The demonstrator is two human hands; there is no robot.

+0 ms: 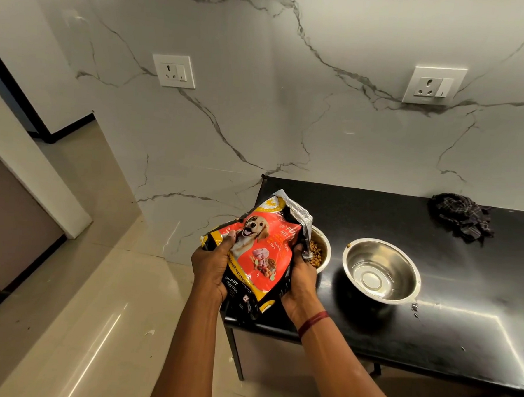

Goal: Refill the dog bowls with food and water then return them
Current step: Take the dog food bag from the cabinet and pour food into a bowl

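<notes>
Now I grip the food bag (261, 250) with both hands: left hand (210, 265) and right hand (300, 279) curl round its sides. Its long axis runs 7 to 1 o'clock, and the kibble bowl (324, 241) lies at 1 o'clock from my right hand, the nearer one.

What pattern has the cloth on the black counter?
The cloth is dark with pale checks; head view.

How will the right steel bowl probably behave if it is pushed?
The steel bowl looks rigid and would likely slide on the glossy black counter. It seems to hold water, which could slosh over.
</notes>
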